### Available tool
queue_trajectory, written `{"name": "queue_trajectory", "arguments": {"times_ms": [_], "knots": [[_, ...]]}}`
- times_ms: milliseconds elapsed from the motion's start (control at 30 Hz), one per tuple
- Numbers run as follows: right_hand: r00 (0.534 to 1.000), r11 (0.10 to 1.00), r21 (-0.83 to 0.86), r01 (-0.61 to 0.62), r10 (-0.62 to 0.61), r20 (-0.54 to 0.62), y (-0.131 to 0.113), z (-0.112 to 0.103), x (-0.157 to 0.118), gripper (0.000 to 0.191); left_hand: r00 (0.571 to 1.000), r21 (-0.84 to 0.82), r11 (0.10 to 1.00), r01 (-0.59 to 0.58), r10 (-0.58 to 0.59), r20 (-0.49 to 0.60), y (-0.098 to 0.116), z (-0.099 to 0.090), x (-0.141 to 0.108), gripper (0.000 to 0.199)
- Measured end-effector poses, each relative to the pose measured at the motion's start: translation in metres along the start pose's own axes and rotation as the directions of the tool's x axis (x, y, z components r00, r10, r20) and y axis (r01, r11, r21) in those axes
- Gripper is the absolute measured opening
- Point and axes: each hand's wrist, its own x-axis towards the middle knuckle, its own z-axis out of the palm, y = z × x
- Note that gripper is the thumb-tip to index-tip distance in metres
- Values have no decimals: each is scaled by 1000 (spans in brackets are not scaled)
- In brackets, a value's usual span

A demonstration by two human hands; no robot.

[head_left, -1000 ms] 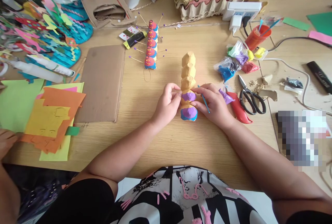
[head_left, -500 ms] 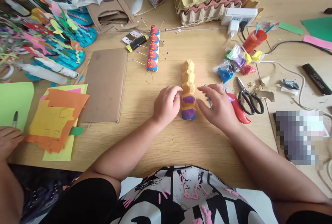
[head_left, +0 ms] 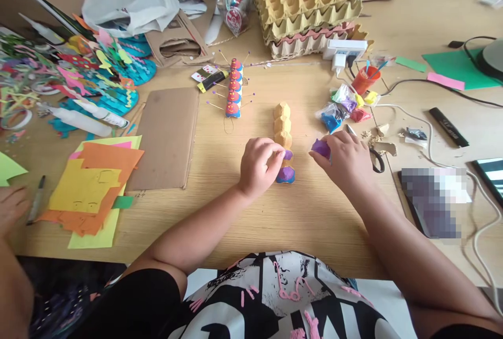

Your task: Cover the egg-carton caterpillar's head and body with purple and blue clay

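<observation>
A strip of egg-carton cups lies lengthwise in front of me. Its far cups are bare tan; the near ones carry purple patches, and the nearest has a blue edge. My left hand is closed at the strip's left side, thumb and fingertips pinched over a purple-patched cup; whatever is in the pinch is hidden. To the right of the strip, my right hand grips a purple lump of modelling clay. Black-handled scissors lie partly hidden behind that hand. A finished red-and-blue caterpillar with pin-like legs stands farther back.
Bagged clay and an orange cup sit at right. Egg trays are stacked behind. Cardboard and coloured papers lie left, near another person's hand. A white cable crosses the right side.
My right hand has moved slightly right and taken hold of the purple clay; the thin blue stick by its fingers no longer shows. My left fingertips have come onto the strip. The view has shifted.
</observation>
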Motion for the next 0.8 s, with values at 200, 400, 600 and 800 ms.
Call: {"name": "queue_trajectory", "arguments": {"times_ms": [200,400,600,800], "knots": [[939,930,156,333,-312,-145,-22,-18,-18,36,997,-19,996,-83,83,9,12,-2,-1,21],[899,908,111,405,-374,-227,-21,-4,-24,35,983,-103,978,-182,185,15,14,0,-2,18],[887,894,93,439,-414,-204,-16,-2,-22,33,983,-118,983,-144,156,100,11,-1,-1,17],[893,883,155,443,-419,-162,-11,4,-25,32,979,-158,976,-153,171,111,10,3,-3,12]]}}
